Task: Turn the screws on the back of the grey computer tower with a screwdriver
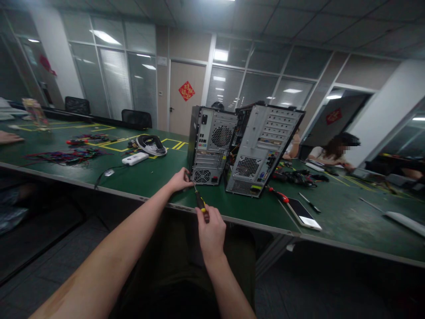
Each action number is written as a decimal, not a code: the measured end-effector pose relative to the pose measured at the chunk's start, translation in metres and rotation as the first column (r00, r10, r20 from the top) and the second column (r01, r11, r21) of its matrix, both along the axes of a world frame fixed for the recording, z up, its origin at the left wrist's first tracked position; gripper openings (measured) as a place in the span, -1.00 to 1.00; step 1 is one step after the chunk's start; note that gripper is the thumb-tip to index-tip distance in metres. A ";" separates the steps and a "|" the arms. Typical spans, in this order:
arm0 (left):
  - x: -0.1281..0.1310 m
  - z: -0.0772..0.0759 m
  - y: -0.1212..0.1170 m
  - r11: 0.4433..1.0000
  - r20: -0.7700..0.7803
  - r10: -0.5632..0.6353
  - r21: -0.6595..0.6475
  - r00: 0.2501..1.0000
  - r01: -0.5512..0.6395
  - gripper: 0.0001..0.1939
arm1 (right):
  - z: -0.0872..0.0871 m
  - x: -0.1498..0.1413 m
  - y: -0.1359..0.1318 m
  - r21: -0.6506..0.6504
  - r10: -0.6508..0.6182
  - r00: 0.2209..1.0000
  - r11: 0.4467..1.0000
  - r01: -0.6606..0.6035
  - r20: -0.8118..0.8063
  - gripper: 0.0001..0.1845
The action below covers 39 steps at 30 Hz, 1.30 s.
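In my right hand [211, 228] is a black and yellow screwdriver [199, 200], held by the end of its handle with the shaft pointing up and away. Its tip is at the lower left corner of a computer case [209, 161] that stands upright with its rear panel facing me. Beside that corner my left hand [181, 180] is closed, thumb and fingers together near the screwdriver tip. Whatever those fingers pinch is too small to make out. A second computer case [247, 177], tilted in view, stands just right of the first.
Right of the cases lie a red-handled screwdriver [280, 195], a phone [303, 214] and a dark pen-like tool [309, 202]. Bundled cables [66, 156] and a white power strip [135, 158] are on the left. People sit along the far right side. The table's front edge [232, 220] runs close to me.
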<state>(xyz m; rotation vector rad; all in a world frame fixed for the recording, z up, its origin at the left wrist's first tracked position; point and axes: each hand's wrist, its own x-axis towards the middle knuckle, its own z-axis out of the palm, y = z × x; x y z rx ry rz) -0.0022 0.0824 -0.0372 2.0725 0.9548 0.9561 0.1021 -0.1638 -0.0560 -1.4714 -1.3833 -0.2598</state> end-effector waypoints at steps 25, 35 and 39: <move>-0.001 0.000 0.000 1.000 0.006 -0.005 -0.025 1.000 0.005 -0.39 | 0.000 -0.004 -0.002 0.007 -0.016 0.999 1.000 0.016 0.048 -0.78; 0.000 -0.001 0.001 1.000 0.012 -0.009 -0.007 1.000 0.009 -0.41 | 0.001 -0.007 -0.004 0.064 -0.012 0.999 0.998 0.009 0.039 -0.64; -0.001 -0.001 0.001 1.000 0.019 -0.008 -0.012 1.000 0.008 -0.40 | 0.003 -0.007 -0.005 0.043 -0.005 1.000 0.999 0.004 0.030 -0.67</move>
